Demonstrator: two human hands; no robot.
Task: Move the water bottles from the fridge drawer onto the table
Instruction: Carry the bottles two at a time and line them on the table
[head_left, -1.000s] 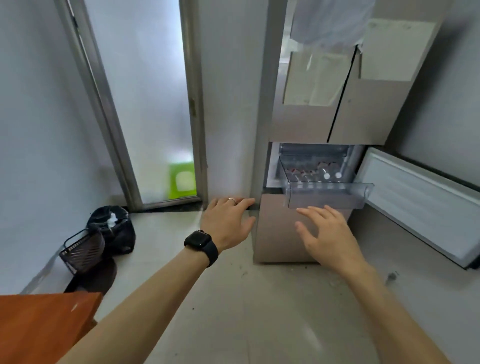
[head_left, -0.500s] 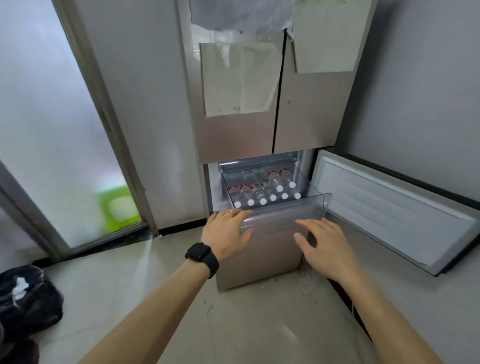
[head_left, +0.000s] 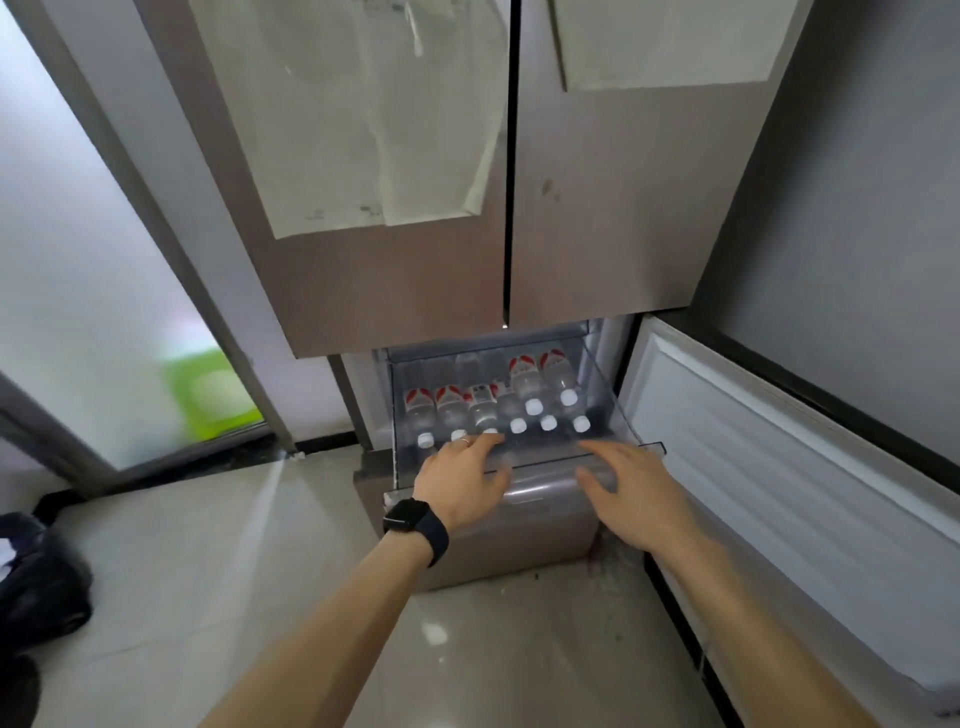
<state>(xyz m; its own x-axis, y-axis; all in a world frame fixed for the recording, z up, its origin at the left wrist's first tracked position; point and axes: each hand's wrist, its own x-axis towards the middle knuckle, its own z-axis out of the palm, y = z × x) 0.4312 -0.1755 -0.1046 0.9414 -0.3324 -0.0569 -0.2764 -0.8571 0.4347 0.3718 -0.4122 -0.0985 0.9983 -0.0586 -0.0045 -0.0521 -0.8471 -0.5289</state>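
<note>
**Water bottles in open fridge drawer, both hands at front rim**

Water bottles (head_left: 524, 384) are seen lying on their sides inside the clear plastic drawer (head_left: 605, 379), which is pulled out from the lower part of the fridge (head_left: 395, 291). White caps are turned toward the camera. One row is laid along the drawer floor; two more bottles are stacked on top toward the right. Red-and-white labels are visible on several.

Left hand (head_left: 462, 486): reached over the drawer's front rim on the left side. Fingers are held straight and slightly spread, and nothing is gripped. The fingertips are placed just beside the caps of the leftmost bottles; whether contact is made cannot be told. A ring (head_left: 464, 441) is worn on one finger and a dark watch (head_left: 415, 525) on the wrist.

Right hand (head_left: 634, 493): held over the rim on the right side, palm down. Fingers are extended and relaxed, and nothing is held. The hand is blurred, so contact with the rim cannot be told.

Surroundings: the two upper fridge doors are shut, with paper sheets (head_left: 363, 130) stuck on them. The lower door (head_left: 779, 467) is swung open to the right. A frosted glass panel (head_left: 78, 312) is noted at left, with a green shape (head_left: 208, 400) behind it. A black bag (head_left: 36, 582) is noted on the tiled floor (head_left: 208, 571) at the left edge.
</note>
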